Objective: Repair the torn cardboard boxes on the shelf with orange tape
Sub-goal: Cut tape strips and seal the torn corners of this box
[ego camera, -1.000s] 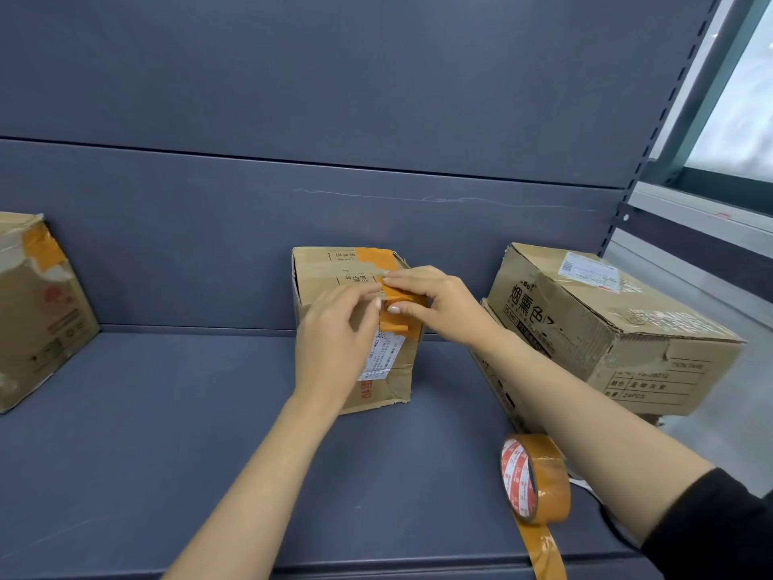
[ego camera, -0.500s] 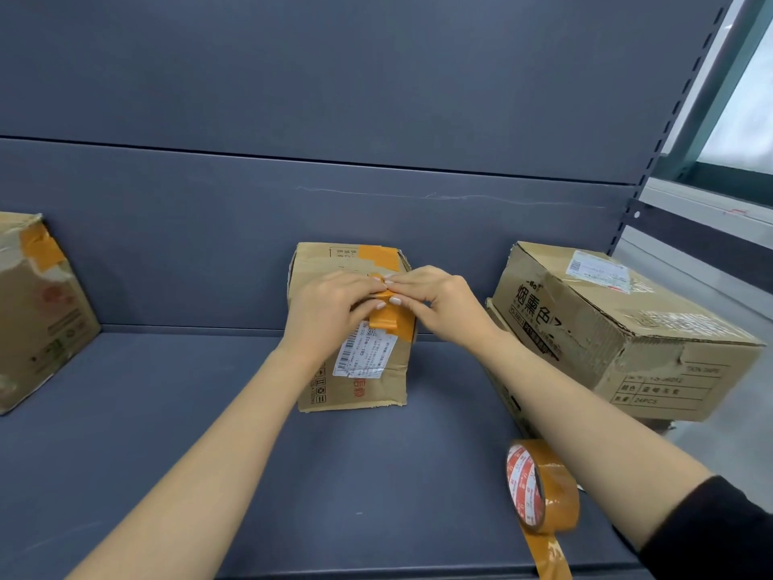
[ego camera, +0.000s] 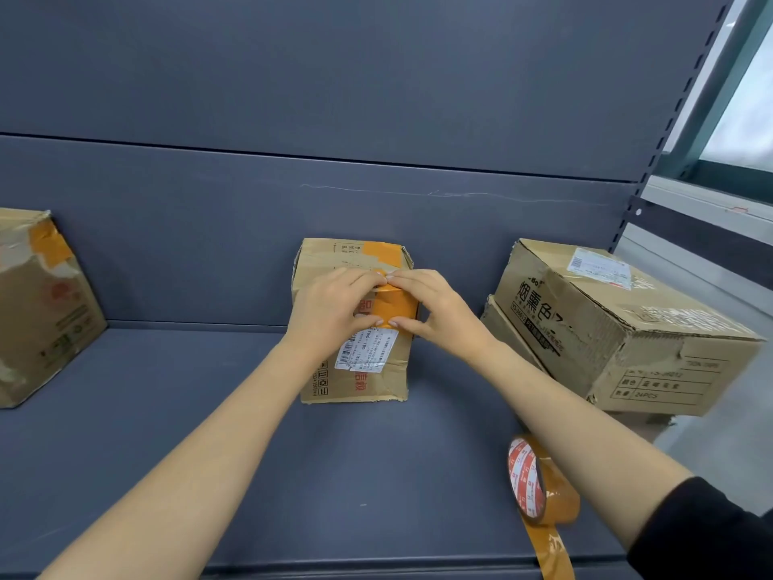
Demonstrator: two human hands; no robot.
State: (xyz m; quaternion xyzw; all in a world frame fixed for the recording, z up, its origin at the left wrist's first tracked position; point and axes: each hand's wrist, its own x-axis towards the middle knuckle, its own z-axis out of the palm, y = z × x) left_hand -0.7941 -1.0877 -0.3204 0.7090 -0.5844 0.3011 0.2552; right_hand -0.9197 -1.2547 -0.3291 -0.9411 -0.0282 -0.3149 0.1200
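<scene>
Soft, even daylight fills the scene, brightest at the overexposed window [ego camera: 748,115] on the upper right. Shadows are faint and diffuse under the boxes on the grey shelf [ego camera: 209,454]. Focus is sharp in the centre; wide-angle distortion bends lines near the edges, and the corners look slightly soft.

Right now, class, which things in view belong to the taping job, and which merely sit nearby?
In the job:
left hand
right hand
orange tape strip
middle box
tape roll

Sitting nearby:
left box
stacked right boxes
</scene>
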